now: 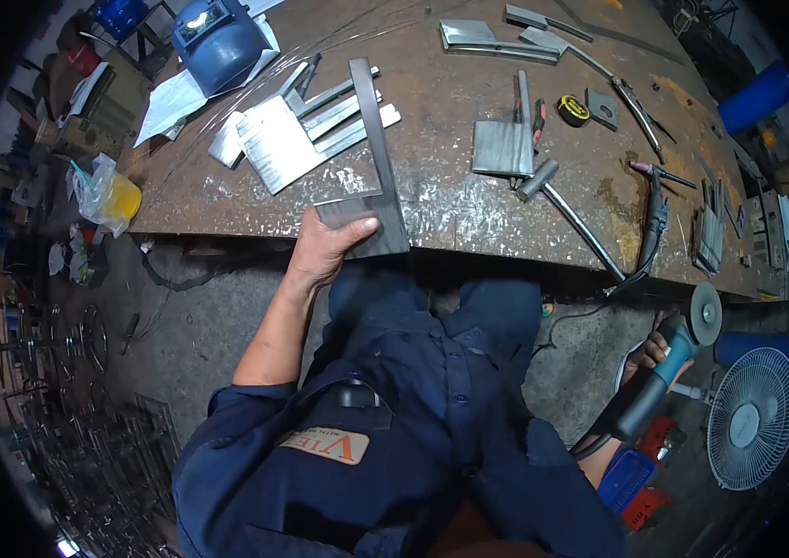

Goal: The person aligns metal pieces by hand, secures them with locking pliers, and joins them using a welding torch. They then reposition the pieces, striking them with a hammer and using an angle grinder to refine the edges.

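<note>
At the table's front edge my left hand (325, 246) grips an L-shaped metal piece (385, 195), thumb on top of its wide end. The long narrow arm of that piece points away from me over the table. Out to the right, below table height, my right hand (652, 358) is wrapped round an angle grinder (669, 367), whose disc (705, 314) is uppermost. Beyond my left hand lie shiny metal plates (283, 144) with long bars, partly behind the L-shaped piece.
The worn metal table (450, 219) bears a hammer (571, 219), a tape measure (573, 111), a welding torch (655, 205), more metal pieces (503, 147) and a welding helmet (218, 46). A fan (753, 418) stands beside the grinder. A bag with yellow drink (115, 200) hangs at the left corner.
</note>
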The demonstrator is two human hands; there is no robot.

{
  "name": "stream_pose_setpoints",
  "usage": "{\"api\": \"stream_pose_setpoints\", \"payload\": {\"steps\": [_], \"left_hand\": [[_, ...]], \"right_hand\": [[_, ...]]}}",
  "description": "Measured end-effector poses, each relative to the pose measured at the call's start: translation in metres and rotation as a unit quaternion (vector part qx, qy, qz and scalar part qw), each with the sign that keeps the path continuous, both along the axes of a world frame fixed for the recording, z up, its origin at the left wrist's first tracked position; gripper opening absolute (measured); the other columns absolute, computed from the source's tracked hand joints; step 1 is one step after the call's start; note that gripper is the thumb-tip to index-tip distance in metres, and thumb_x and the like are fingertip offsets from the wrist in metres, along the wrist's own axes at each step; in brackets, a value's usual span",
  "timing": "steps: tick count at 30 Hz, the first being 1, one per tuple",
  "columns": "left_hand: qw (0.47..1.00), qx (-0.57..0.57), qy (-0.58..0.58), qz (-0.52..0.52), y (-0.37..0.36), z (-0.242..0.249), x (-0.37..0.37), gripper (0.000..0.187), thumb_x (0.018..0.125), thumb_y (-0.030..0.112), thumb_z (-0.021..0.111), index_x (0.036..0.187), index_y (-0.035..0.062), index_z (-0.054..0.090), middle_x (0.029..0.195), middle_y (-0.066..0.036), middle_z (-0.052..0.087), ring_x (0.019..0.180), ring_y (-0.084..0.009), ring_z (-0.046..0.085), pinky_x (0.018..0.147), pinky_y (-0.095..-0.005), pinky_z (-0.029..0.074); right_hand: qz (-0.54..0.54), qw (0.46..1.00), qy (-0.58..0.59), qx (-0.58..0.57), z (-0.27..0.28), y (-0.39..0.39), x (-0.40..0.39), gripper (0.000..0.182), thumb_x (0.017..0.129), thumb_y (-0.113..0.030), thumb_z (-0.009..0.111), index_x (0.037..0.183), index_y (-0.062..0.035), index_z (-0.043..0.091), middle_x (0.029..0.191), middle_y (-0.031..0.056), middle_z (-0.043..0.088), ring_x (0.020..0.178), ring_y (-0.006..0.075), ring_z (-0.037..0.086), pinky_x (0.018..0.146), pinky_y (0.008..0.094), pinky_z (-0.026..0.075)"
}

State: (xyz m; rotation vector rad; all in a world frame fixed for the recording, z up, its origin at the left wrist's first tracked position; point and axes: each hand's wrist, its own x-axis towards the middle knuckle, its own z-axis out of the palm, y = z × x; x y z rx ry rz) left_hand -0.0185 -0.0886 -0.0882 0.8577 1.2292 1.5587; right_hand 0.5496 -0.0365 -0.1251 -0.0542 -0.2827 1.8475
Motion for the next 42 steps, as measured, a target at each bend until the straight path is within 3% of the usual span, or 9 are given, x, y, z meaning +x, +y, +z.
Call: {"api": "stream_pose_setpoints", "payload": {"steps": [7, 12, 18, 26, 28, 30, 32, 38, 42], "left_hand": [[0.994, -0.049, 0.083, 0.048, -0.005, 0.001, 0.006, 0.04, 0.085, 0.011, 0.082, 0.121, -0.0019, 0.068, 0.106, -0.006, 0.072, 0.092, -0.017, 0.07, 0.086, -0.0333, 0.057], [0.966, -0.098, 0.238, -0.006, -0.012, 0.03, -0.019, 0.021, 0.092, 0.009, 0.078, 0.108, -0.0041, 0.074, 0.099, -0.004, 0.074, 0.087, -0.0128, 0.068, 0.082, -0.0284, 0.054], [0.91, -0.157, 0.38, -0.062, -0.013, 0.078, -0.032, 0.019, 0.092, 0.011, 0.08, 0.095, -0.0073, 0.076, 0.081, -0.004, 0.076, 0.072, -0.0112, 0.065, 0.067, -0.0315, 0.052], [0.689, -0.097, 0.717, -0.041, 0.003, 0.081, -0.047, 0.036, 0.08, 0.021, 0.087, 0.086, -0.0098, 0.069, 0.066, -0.025, 0.062, 0.063, -0.0452, 0.059, 0.063, -0.0506, 0.046], [0.654, -0.04, 0.756, -0.004, -0.001, 0.065, -0.055, 0.039, 0.079, 0.024, 0.088, 0.088, -0.0091, 0.069, 0.067, -0.026, 0.059, 0.066, -0.0449, 0.057, 0.065, -0.0521, 0.044], [0.657, -0.19, 0.728, -0.044, -0.002, 0.067, -0.049, 0.041, 0.079, 0.026, 0.089, 0.095, -0.0072, 0.071, 0.075, -0.027, 0.058, 0.077, -0.0463, 0.056, 0.072, -0.0533, 0.043], [0.642, -0.101, 0.759, -0.021, -0.01, 0.047, -0.064, 0.04, 0.079, 0.026, 0.089, 0.096, -0.0071, 0.072, 0.074, -0.027, 0.058, 0.077, -0.0466, 0.057, 0.072, -0.054, 0.044], [0.655, -0.138, 0.743, -0.024, -0.004, 0.053, -0.061, 0.043, 0.079, 0.025, 0.089, 0.103, -0.006, 0.071, 0.083, -0.024, 0.062, 0.084, -0.044, 0.058, 0.077, -0.0519, 0.046], [0.652, -0.165, 0.739, -0.043, -0.001, 0.057, -0.06, 0.048, 0.079, 0.026, 0.089, 0.109, -0.0065, 0.071, 0.084, -0.022, 0.062, 0.086, -0.0423, 0.058, 0.08, -0.0509, 0.046]], "right_hand": [[0.079, 0.99, 0.117, 0.021, -0.023, 0.026, 0.016, 0.111, 0.097, -0.056, 0.071, 0.159, 0.0129, 0.012, 0.104, 0.0105, 0.053, 0.087, 0.0178, 0.064, 0.074, 0.0303, 0.059], [0.041, 0.992, -0.03, -0.116, -0.015, 0.042, 0.04, 0.107, 0.086, -0.083, 0.063, 0.136, 0.0106, 0.049, 0.1, 0.0139, 0.067, 0.083, 0.0234, 0.067, 0.074, 0.0345, 0.059], [0.071, 0.974, -0.152, -0.154, 0.015, 0.091, 0.039, 0.107, 0.083, -0.083, 0.066, 0.138, 0.007, 0.047, 0.103, 0.0102, 0.065, 0.083, 0.0244, 0.069, 0.064, 0.0337, 0.061], [0.06, 0.98, -0.165, -0.09, 0.004, 0.142, 0.025, 0.093, 0.093, -0.076, 0.058, 0.134, 0.0078, 0.049, 0.102, 0.0201, 0.066, 0.086, 0.0324, 0.073, 0.072, 0.0444, 0.067], [-0.082, 0.946, -0.196, -0.245, 0.053, 0.104, -0.019, 0.086, 0.096, -0.073, 0.057, 0.136, 0.0029, 0.05, 0.105, 0.0226, 0.065, 0.085, 0.0329, 0.073, 0.074, 0.0458, 0.067], [-0.045, 0.909, -0.386, -0.15, 0.056, 0.068, -0.006, 0.08, 0.096, -0.064, 0.065, 0.139, 0.0015, 0.049, 0.111, 0.021, 0.063, 0.084, 0.0316, 0.072, 0.075, 0.0451, 0.067], [-0.082, 0.805, -0.583, -0.076, 0.065, 0.048, -0.007, 0.08, 0.084, -0.03, 0.088, 0.143, 0.0033, 0.046, 0.11, 0.0114, 0.061, 0.083, 0.0243, 0.071, 0.071, 0.0404, 0.065], [-0.181, 0.714, -0.669, -0.095, 0.059, 0.067, -0.013, 0.072, 0.076, -0.02, 0.084, 0.136, 0.0076, 0.056, 0.11, 0.0118, 0.066, 0.087, 0.0189, 0.067, 0.072, 0.0329, 0.056], [-0.288, 0.59, -0.752, -0.065, 0.044, 0.1, -0.011, 0.041, 0.068, -0.022, 0.081, 0.099, 0.0057, 0.075, 0.084, 0.0159, 0.074, 0.077, 0.0229, 0.073, 0.073, 0.0379, 0.057]]}}
